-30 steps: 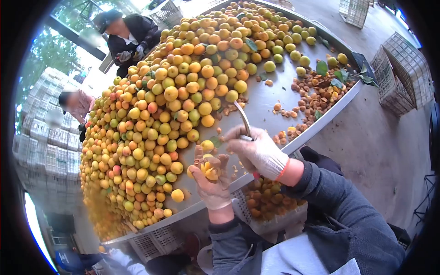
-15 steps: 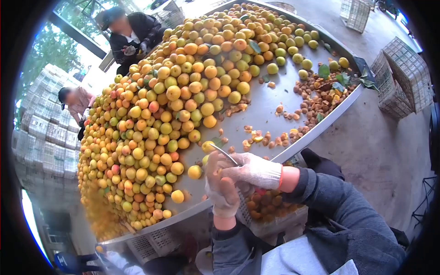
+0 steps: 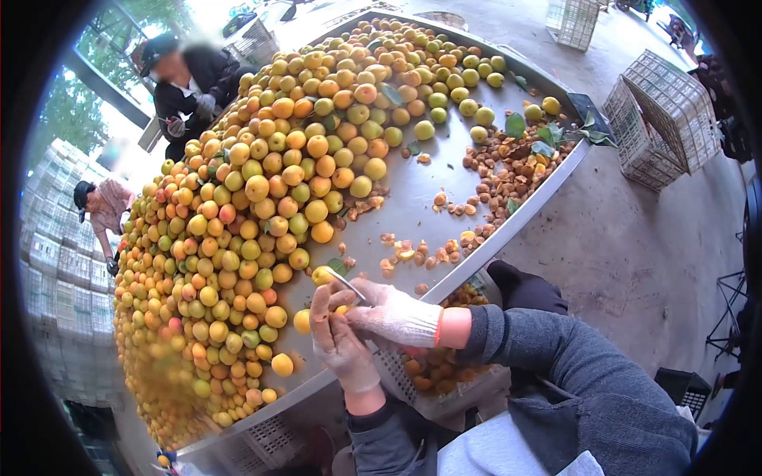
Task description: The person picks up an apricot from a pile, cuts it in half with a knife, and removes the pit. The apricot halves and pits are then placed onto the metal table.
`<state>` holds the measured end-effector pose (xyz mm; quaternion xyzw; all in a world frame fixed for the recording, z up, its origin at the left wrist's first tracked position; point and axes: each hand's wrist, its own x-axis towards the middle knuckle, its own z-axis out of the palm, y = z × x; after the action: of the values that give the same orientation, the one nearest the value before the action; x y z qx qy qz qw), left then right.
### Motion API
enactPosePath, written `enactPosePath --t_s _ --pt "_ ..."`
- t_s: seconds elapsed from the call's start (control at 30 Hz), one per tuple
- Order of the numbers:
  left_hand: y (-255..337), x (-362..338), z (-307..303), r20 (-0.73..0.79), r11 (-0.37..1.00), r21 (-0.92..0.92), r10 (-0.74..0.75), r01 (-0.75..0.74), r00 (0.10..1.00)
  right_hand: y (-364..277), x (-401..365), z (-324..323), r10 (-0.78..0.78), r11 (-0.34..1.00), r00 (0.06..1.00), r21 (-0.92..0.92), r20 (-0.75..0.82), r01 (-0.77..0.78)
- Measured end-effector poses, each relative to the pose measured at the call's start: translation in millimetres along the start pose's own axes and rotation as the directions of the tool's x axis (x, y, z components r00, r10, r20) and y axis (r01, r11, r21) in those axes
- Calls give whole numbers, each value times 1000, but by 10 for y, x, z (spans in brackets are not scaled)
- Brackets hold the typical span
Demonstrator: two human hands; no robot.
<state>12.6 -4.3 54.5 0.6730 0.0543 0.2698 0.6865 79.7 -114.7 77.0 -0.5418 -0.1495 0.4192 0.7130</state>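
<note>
Right hand (image 3: 397,315) has come in against left hand (image 3: 347,355), clenching a knife (image 3: 347,285) near the yellow fruit (image 3: 341,309) left fingers grasp, apparently working it.

We log one slim, silvery metal blade (image 3: 347,285), held in the white-gloved right hand (image 3: 397,314). It slants: tip up and to the left in our view, lower end running into the fingers. Handle hidden in the grip.

Small yellow-orange round fruit (image 3: 341,310) between the fingertips of the gloved left hand (image 3: 343,349), right fingers close against it. Mostly covered; we cannot tell whether it is cut.

Two whole fruits lie nearest: a smooth yellow one (image 3: 321,275) just beyond the left fingertips, close to the blade tip, and a smooth orange-yellow one (image 3: 302,320) just beside the left fingers, on the side away from the right hand.
</note>
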Motion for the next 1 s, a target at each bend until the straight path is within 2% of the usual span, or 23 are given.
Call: enactPosePath --t_s 0.07,0.13,0.2,0.23,0.27,0.33,0.37,0.43,0.47,0.53,0.57,0.63,0.67,0.73,0.77,0.87,0.93,0.97,1.0 --pt "-36 24 50 -73 991 -135 -16 6 997 92 10 40 -335 925 937 -225 -98 307" --pt "-118 56 57 -160 992 -123 -40 21 986 56 -17 72 -276 938 959 -236 -70 253" --pt "-30 75 141 -218 915 -396 -174 75 960 7 -70 112 -211 911 967 -389 -146 140" --pt "31 90 174 -252 924 -364 -219 117 943 -62 -100 111 -185 889 975 -444 -120 115" --pt "32 89 146 -261 925 -363 -218 114 940 -33 -93 124 -182 888 977 -445 -112 114" --pt "23 91 84 -234 838 -520 -325 165 916 36 -74 148 -303 857 947 -465 -105 223" --pt "19 101 58 -243 839 -520 -323 158 915 39 -78 150 -300 856 949 -466 -96 224" --pt "-2 132 -3 -246 738 -624 -496 255 833 40 -86 152 -243 907 967 -371 -71 200" --pt "-28 132 -50 -252 739 -625 -496 251 831 65 -75 158 -240 906 969 -372 -66 199" --pt "-126 131 -154 -190 650 -703 -564 290 803 130 -44 150 -354 894 935 -303 -26 330" --pt "-198 119 -217 -195 650 -704 -564 286 802 130 -40 128 -351 894 936 -305 -21 329" --pt "-279 108 -318 -1 397 -879 -556 265 831 -17 -20 80 -210 959 977 -191 24 211" --pt "-262 103 -339 -4 398 -880 -555 261 832 -186 -117 54 -37 997 999 -68 -1 37" --pt "-106 113 -320 152 335 -890 -423 310 893 -294 -136 -69 -26 993 997 -118 -69 18" --pt "-88 116 -322 152 333 -891 -422 309 894 -266 -114 -142 -65 996 988 -74 -140 55" --pt "-12 121 -338 186 389 -847 -423 363 887 -489 -182 -374 -75 986 932 -167 -353 16" --pt "95 102 -328 46 676 -530 -580 512 813 -578 -193 -551 -138 962 856 -274 -497 -4" --pt "125 65 -332 50 674 -528 -582 516 812 -716 -259 -658 -115 924 843 -369 -526 -105" --pt "151 10 -348 232 667 -442 -560 599 795 -538 -220 -964 -314 868 802 -495 -509 26"
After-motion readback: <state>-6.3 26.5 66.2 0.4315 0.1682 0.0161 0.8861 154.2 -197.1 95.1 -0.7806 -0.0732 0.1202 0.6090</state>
